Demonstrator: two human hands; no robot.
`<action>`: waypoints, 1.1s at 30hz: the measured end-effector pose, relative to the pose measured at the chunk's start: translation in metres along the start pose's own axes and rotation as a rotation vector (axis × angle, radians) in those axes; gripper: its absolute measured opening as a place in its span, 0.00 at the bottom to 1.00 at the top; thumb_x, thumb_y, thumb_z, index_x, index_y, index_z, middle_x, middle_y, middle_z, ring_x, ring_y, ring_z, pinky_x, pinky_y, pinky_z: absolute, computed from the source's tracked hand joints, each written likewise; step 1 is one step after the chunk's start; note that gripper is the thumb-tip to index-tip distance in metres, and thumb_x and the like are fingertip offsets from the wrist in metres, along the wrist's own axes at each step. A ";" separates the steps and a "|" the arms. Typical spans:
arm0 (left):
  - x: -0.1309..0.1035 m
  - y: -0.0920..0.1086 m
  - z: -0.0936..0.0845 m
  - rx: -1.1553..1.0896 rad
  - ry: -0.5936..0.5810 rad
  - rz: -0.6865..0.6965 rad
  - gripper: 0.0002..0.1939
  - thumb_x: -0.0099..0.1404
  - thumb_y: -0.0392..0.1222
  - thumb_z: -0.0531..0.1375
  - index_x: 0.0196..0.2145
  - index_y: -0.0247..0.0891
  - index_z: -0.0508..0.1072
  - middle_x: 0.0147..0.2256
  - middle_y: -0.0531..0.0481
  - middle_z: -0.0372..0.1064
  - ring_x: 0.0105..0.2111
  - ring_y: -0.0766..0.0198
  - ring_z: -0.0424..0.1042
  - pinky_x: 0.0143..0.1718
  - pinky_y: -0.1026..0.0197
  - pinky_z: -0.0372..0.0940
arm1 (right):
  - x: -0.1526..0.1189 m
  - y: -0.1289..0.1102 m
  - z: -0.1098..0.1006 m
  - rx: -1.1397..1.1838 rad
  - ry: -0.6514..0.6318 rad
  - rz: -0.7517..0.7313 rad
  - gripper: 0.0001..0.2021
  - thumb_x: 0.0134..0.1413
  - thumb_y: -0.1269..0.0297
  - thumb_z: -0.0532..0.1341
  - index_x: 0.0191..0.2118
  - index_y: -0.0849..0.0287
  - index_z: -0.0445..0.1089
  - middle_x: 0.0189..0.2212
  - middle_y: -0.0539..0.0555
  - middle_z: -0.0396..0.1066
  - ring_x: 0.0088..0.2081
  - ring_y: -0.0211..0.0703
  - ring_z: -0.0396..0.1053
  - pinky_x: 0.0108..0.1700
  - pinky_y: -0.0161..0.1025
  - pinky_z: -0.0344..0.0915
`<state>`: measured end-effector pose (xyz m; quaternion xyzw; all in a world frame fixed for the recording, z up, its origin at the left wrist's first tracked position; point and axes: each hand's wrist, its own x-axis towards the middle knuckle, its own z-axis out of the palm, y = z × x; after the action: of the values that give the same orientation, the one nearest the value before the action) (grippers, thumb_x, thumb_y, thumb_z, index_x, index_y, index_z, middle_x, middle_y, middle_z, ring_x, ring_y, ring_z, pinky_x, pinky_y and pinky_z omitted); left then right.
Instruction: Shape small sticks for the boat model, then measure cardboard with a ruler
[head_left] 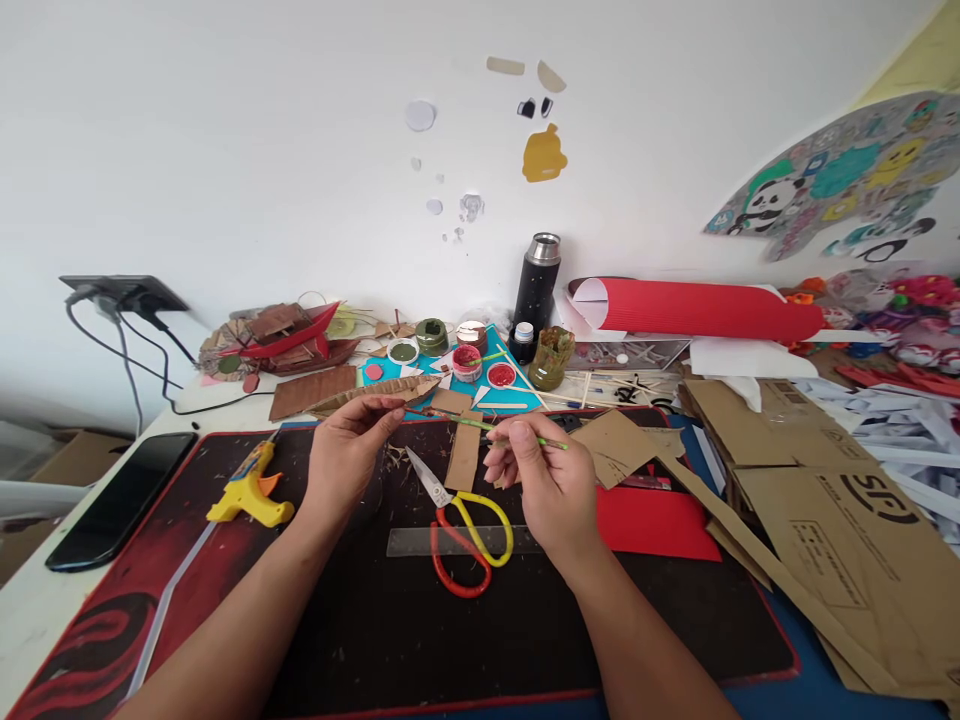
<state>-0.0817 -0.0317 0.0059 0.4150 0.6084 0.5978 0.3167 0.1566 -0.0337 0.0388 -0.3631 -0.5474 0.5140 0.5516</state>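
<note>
- The left hand (349,450) pinches a narrow, pointed strip of brown corrugated cardboard (412,387) between thumb and fingers.
- The right hand (547,480) pinches a thin green-handled paintbrush (474,423) between thumb and fingers, its brown-stained tip pointing left, near the strip.
- Between the forearms, on a black mat with red edges (450,650), lie metal scissors with one red and one yellow handle (433,485), overlapping a clear plastic ruler (409,542).
- Just beyond the scissors is a flat rectangular cardboard piece (463,455).
- Left of the left hand lies a yellow glue gun with an orange trigger (251,495); farther left is a black smartphone (120,502).
- Right of the right hand are a flat red sheet (656,525) and, farther right, large brown cardboard sheets (832,520).
- On the far side, open jars of green paint (432,337) and red paint (466,363) stand left of a black thermos with a silver top (538,280).
</note>
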 end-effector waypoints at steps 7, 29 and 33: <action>0.000 0.002 0.001 -0.008 0.016 0.016 0.15 0.54 0.51 0.77 0.36 0.42 0.84 0.39 0.45 0.83 0.42 0.51 0.80 0.49 0.51 0.74 | -0.001 0.001 -0.001 -0.022 0.014 0.023 0.21 0.74 0.44 0.60 0.38 0.57 0.78 0.26 0.51 0.77 0.25 0.38 0.76 0.25 0.32 0.69; 0.001 0.000 0.000 0.005 0.019 -0.003 0.16 0.54 0.52 0.76 0.37 0.41 0.84 0.40 0.45 0.83 0.42 0.53 0.79 0.49 0.53 0.72 | 0.001 0.002 -0.001 -0.054 -0.005 0.005 0.21 0.75 0.46 0.59 0.38 0.56 0.78 0.26 0.51 0.77 0.24 0.38 0.76 0.26 0.33 0.71; 0.001 0.001 0.001 -0.005 0.015 -0.003 0.16 0.54 0.51 0.77 0.36 0.41 0.84 0.40 0.45 0.83 0.42 0.52 0.80 0.49 0.52 0.73 | 0.001 0.001 0.000 -0.073 -0.031 -0.008 0.21 0.74 0.45 0.59 0.38 0.56 0.78 0.26 0.51 0.77 0.24 0.39 0.76 0.26 0.34 0.72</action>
<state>-0.0812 -0.0304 0.0067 0.4090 0.6098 0.6019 0.3140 0.1563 -0.0330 0.0379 -0.3730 -0.5757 0.4970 0.5314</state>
